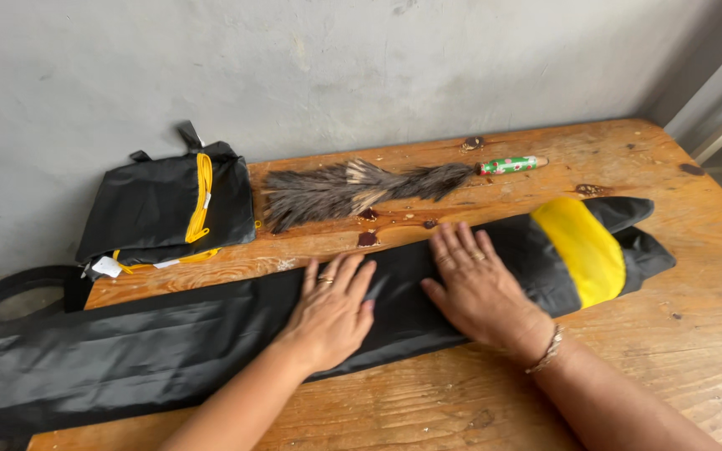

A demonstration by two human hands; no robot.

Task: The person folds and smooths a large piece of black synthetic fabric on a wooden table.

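In the head view, the left hand [330,315] and right hand [479,288] lie flat, fingers spread wide and gripping nothing, side by side on the long black folded fabric [211,338] lying from eight o'clock to two o'clock across the wooden table [653,334]. To press well, I judge the palms should stay flat and slide evenly toward the yellow band [582,249] at two o'clock. At twelve o'clock lies a feather duster [361,189], at ten o'clock a folded black bag [160,209].

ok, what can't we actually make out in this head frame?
- Long black fabric piece: its left end runs past the left frame edge.
- Fabric under the left hand and right hand: covered by the palms.
- Folded black-and-yellow bag: contents hidden.
- Feather duster handle pattern: too small.
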